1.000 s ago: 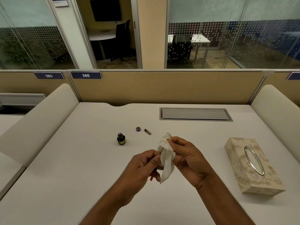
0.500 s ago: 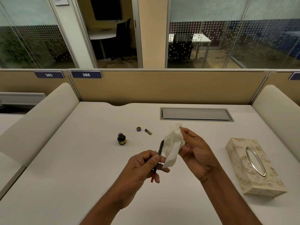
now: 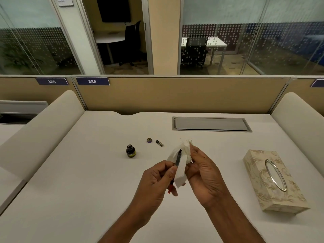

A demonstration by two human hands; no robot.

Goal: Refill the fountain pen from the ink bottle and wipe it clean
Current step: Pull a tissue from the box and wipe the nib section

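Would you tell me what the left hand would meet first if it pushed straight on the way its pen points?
Most likely the white tissue that the right hand holds; the fountain pen tip seems to lie against it.

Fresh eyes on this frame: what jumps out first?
Centre: the left hand pinches the fountain pen, the right hand holds a white tissue against it. Behind them the ink bottle stands open, cap beside it; a patterned tissue box sits at right.
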